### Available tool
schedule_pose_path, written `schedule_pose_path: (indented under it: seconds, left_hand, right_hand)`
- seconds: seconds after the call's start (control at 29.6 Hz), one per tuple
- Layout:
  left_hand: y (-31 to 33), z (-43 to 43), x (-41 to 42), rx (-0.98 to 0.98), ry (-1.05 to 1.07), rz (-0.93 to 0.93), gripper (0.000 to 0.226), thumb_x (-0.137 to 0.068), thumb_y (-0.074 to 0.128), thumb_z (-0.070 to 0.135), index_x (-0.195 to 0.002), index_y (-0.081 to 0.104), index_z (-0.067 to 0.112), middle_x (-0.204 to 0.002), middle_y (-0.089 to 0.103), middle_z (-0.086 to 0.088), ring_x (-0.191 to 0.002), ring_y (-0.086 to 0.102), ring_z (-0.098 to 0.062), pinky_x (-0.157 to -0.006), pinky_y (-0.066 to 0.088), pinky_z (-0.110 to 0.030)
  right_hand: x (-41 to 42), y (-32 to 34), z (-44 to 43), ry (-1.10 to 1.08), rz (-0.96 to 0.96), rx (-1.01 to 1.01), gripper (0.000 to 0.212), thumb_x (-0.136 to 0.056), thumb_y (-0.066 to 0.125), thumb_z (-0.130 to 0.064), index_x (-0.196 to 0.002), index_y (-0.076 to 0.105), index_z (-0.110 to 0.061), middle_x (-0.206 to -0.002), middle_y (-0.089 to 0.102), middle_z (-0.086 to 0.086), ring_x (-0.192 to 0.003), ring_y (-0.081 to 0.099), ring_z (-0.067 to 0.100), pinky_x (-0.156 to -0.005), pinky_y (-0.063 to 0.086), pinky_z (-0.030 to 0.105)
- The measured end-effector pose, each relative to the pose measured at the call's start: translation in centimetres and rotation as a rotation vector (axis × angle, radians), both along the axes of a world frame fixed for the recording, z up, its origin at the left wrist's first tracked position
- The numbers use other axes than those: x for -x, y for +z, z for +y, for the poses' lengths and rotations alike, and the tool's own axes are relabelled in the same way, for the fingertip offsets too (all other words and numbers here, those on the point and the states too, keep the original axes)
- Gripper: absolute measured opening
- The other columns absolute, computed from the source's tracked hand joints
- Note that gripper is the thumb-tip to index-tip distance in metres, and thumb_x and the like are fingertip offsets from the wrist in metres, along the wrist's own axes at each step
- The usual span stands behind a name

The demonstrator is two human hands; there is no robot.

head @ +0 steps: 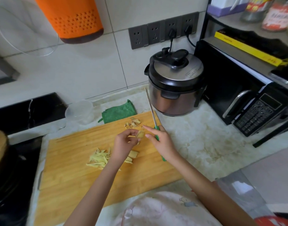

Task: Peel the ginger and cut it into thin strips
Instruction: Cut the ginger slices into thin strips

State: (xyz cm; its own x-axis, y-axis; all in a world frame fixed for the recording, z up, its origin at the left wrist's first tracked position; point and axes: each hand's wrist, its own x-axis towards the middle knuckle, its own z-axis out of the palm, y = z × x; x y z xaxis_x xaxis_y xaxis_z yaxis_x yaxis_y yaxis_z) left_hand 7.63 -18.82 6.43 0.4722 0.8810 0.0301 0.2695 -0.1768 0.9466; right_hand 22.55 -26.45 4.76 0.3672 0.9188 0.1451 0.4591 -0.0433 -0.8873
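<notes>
My left hand (126,141) pinches a small ginger piece (140,134) above the wooden cutting board (78,173). My right hand (161,139) holds a green-handled knife (152,111), blade pointing away toward the wall, with index finger and thumb stretched toward the ginger. A pile of thin ginger strips (99,158) lies on the board under my left wrist, with a few ginger slices (133,154) beside it. Ginger peelings (132,123) lie near the board's far edge.
A pressure cooker (174,82) stands behind the board at the right, a black microwave (247,101) further right. A green cloth (119,112) and a clear plastic container (80,111) lie behind the board. A black stove (18,168) is at the left.
</notes>
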Motion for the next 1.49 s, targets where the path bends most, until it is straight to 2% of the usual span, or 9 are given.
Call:
schedule_pose_path:
  seconds: [0.27,0.34,0.44,0.61,0.78,1.05,1.15,1.35,1.49]
  left_hand:
    - [0.9,-1.5,-0.6,0.091,0.006,-0.076,0.033,-0.079,0.071,-0.008,-0.096,0.066,0.02,-0.101,0.067,-0.015,-0.072,0.067,-0.012,-0.068,0.059,-0.027]
    - [0.9,-1.6,-0.8,0.107,0.022,-0.098,0.031,-0.079,0.071,-0.008,-0.1,0.066,0.014,-0.101,0.067,-0.017,-0.069,0.067,-0.007,-0.066,0.058,-0.024]
    - [1.0,-1.7,-0.7,0.111,0.032,-0.104,0.031,-0.079,0.071,-0.008,-0.103,0.066,0.012,-0.095,0.067,-0.011,-0.064,0.066,-0.004,-0.063,0.057,-0.021]
    - [0.8,-1.1,0.4,0.059,0.045,-0.053,0.026,-0.077,0.073,-0.007,-0.097,0.067,0.01,-0.083,0.064,0.001,-0.059,0.063,0.001,-0.062,0.056,-0.02]
    - [-1.5,2.4,2.8,-0.179,-0.075,0.4,0.014,-0.082,0.073,0.005,-0.091,0.074,0.016,-0.084,0.071,0.006,-0.077,0.065,-0.006,-0.072,0.052,-0.027]
    - [-4.9,4.6,2.9,-0.13,-0.595,0.857,0.016,-0.084,0.069,0.006,-0.097,0.073,0.015,-0.098,0.068,0.003,-0.094,0.062,-0.015,-0.084,0.049,-0.029]
    - [-5.9,4.2,3.2,-0.288,-0.568,0.86,0.016,-0.084,0.069,0.009,-0.095,0.072,0.019,-0.107,0.066,0.004,-0.101,0.061,-0.016,-0.08,0.044,-0.026]
    - [-6.6,4.1,4.1,-0.368,-0.524,0.785,0.017,-0.083,0.069,0.009,-0.094,0.074,0.021,-0.126,0.059,0.005,-0.115,0.056,-0.014,-0.084,0.042,-0.022]
    - [-6.8,3.7,3.9,-0.375,-0.474,0.806,0.02,-0.083,0.069,0.01,-0.098,0.074,0.022,-0.12,0.059,0.004,-0.11,0.057,-0.016,-0.084,0.046,-0.027]
  right_hand:
    - [1.0,0.3,0.1,-0.048,0.024,-0.134,0.048,-0.088,0.064,-0.017,-0.129,0.051,-0.039,-0.081,0.042,-0.003,-0.067,0.047,0.015,-0.072,0.045,0.022]
    - [1.0,0.0,0.2,-0.02,0.087,-0.097,0.049,-0.089,0.064,-0.017,-0.13,0.05,-0.04,-0.088,0.059,0.007,-0.081,0.052,0.006,-0.083,0.037,0.006]
    - [1.3,-0.5,0.3,0.004,0.112,-0.047,0.046,-0.091,0.06,-0.018,-0.13,0.05,-0.041,-0.12,0.065,0.002,-0.125,0.048,0.024,-0.095,0.021,-0.004]
    - [2.3,0.6,-0.3,0.037,0.116,-0.059,0.049,-0.093,0.056,-0.015,-0.131,0.043,-0.043,-0.078,0.04,-0.004,-0.064,0.04,0.026,-0.067,0.04,0.021]
    - [2.0,0.7,0.2,-0.035,0.128,-0.056,0.045,-0.094,0.056,-0.017,-0.134,0.048,-0.037,-0.08,0.046,-0.016,-0.073,0.047,0.039,-0.065,0.038,0.01]
    - [0.7,-1.8,0.2,-0.104,0.2,-0.002,0.047,-0.094,0.055,-0.021,-0.129,0.048,-0.052,-0.092,0.06,0.011,-0.056,0.041,0.03,-0.057,0.044,0.033]
    - [0.3,-1.6,-0.3,-0.121,0.253,-0.002,0.048,-0.094,0.054,-0.014,-0.127,0.05,-0.049,-0.078,0.051,0.011,-0.051,0.029,0.016,-0.051,0.032,0.026]
    - [0.2,-1.2,-0.5,-0.141,0.247,0.007,0.045,-0.094,0.052,-0.008,-0.13,0.054,-0.035,-0.095,0.059,0.025,-0.049,0.032,0.02,-0.047,0.034,0.03]
    - [0.3,-1.4,-0.3,-0.127,0.201,0.01,0.045,-0.093,0.053,-0.008,-0.129,0.054,-0.035,-0.099,0.059,0.02,-0.082,0.053,0.041,-0.076,0.049,0.033]
